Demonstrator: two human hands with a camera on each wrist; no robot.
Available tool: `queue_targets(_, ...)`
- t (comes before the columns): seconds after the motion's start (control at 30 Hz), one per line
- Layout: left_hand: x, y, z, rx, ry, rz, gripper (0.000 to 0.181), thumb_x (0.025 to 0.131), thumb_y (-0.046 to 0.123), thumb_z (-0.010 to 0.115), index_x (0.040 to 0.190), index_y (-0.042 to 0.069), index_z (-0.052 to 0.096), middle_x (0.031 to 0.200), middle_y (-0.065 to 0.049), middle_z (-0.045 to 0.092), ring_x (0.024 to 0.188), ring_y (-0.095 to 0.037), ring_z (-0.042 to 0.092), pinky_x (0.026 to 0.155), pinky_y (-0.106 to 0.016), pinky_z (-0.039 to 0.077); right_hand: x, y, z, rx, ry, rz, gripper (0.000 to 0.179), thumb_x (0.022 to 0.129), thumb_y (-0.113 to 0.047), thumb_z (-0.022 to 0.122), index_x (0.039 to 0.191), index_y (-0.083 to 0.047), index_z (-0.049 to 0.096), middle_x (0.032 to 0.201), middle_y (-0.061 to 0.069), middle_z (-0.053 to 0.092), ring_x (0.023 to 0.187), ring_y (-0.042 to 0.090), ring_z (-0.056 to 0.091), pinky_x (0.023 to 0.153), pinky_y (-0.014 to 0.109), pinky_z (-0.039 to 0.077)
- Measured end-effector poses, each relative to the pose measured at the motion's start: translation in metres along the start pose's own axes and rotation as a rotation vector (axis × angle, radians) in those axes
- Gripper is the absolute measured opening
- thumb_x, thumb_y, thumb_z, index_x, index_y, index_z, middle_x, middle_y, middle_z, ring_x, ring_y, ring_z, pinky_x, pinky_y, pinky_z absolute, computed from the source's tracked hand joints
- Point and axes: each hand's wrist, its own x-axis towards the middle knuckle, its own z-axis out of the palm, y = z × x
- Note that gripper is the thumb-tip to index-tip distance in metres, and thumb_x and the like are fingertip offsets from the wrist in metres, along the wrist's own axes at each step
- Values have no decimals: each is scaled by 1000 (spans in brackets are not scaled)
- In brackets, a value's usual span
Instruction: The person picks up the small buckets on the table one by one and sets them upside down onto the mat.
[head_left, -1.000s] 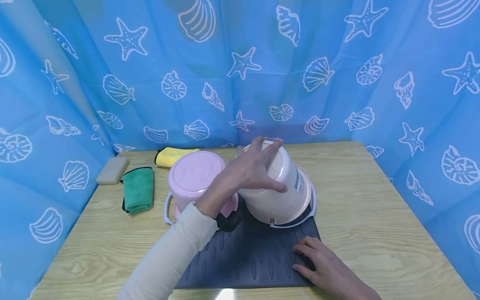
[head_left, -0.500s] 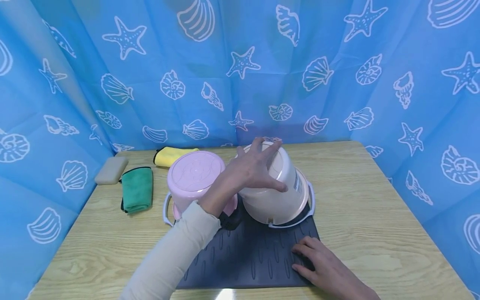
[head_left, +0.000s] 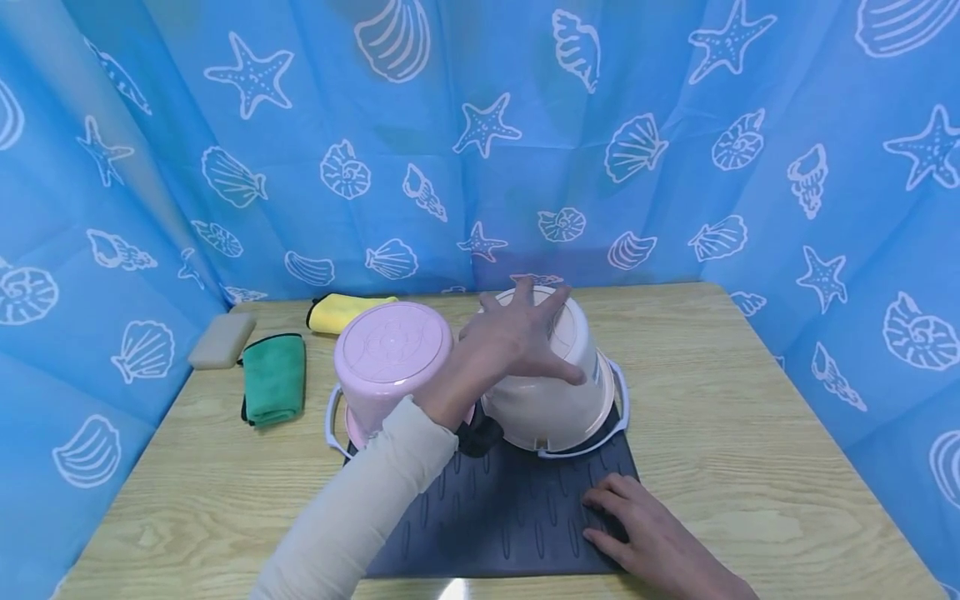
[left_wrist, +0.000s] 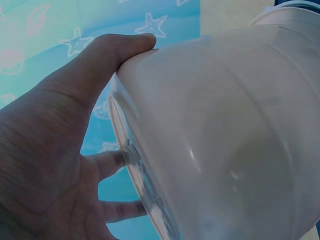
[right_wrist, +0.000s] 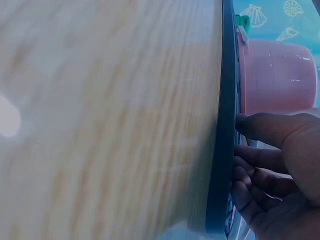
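A cream bucket (head_left: pixel 558 408) stands upside down on a dark ribbed mat (head_left: pixel 525 517), its base tipped slightly left in the head view. My left hand (head_left: pixel 517 337) rests on its upturned base with fingers spread. In the left wrist view, the thumb of the left hand (left_wrist: pixel 60 130) lies at the bucket's lower edge while straight fingers touch the base. Beside it, an upside-down pink bucket (head_left: pixel 390 358) is partly covered by my left forearm. My right hand (head_left: pixel 652 533) rests on the mat's right side, fingers loosely bent in the right wrist view.
A folded green cloth (head_left: pixel 274 379) and a beige block (head_left: pixel 222 342) lie left on the wooden table (head_left: pixel 750 433). Behind the pink bucket is a yellow cloth (head_left: pixel 345 312). A blue shell-patterned curtain (head_left: pixel 487 192) borders the table. Pale handles (head_left: pixel 621 400) stick out beside the bucket rims.
My left hand has shifted slightly right and down with the cream bucket's base, and the bucket now stands a little more upright. The right hand stays put.
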Motion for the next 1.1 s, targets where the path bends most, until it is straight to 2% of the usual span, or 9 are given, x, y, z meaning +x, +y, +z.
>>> queue_targets(0.3, 10, 8, 5, 42, -7, -25, 111, 68, 78, 72, 158, 48, 14, 166, -5, 9, 140, -55, 23, 82, -73, 45, -1, 2, -1, 12, 5, -5, 24, 89, -28, 77, 109, -15, 71, 102, -14, 52, 88, 2, 48, 73, 27, 50)
queue_targets(0.77, 21, 21, 9, 121, -42, -59, 111, 68, 81, 69, 158, 49, 13, 167, -4, 9, 141, -56, 23, 82, -73, 46, 0, 1, -1, 13, -28, 15, 24, 89, -28, 77, 109, -14, 72, 103, -13, 52, 87, 2, 48, 73, 27, 50)
queue_targets(1.1, 27, 27, 13, 169, -41, -64, 110, 66, 84, 67, 157, 51, 15, 167, -2, 9, 140, -55, 25, 80, -70, 49, -1, 0, -1, 3, -10, 16, 25, 89, -28, 77, 109, -15, 72, 102, -13, 52, 88, 2, 47, 73, 27, 50)
